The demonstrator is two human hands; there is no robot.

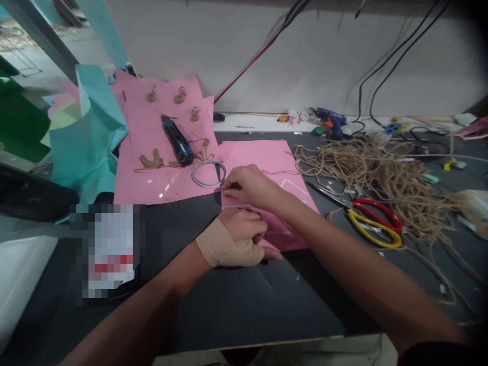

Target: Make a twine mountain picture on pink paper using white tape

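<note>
My left hand [240, 236], wrapped in a tan bandage at wrist and thumb, rests on the lower edge of a pink sheet [263, 152]. Its fingers are curled and its thumb stretches right; what lies beneath them is hidden. White lines show on that sheet. Crossing above it, my right hand [247, 185] pinches with its fingertips at the sheet's left edge, beside a grey ring [195, 180]. A strand of brown twine [280, 172] runs from the tangled pile to this hand and seems held in it; the fingertips hide its end.
Scissors [375, 223] with red and yellow handles lie by the twine pile [366, 162]. A utility knife [177, 140] and several twine pieces [151, 160] lie on another pink sheet [171, 190]. A glue gun [333, 122] stands behind. Crumpled teal paper [86, 147] is left.
</note>
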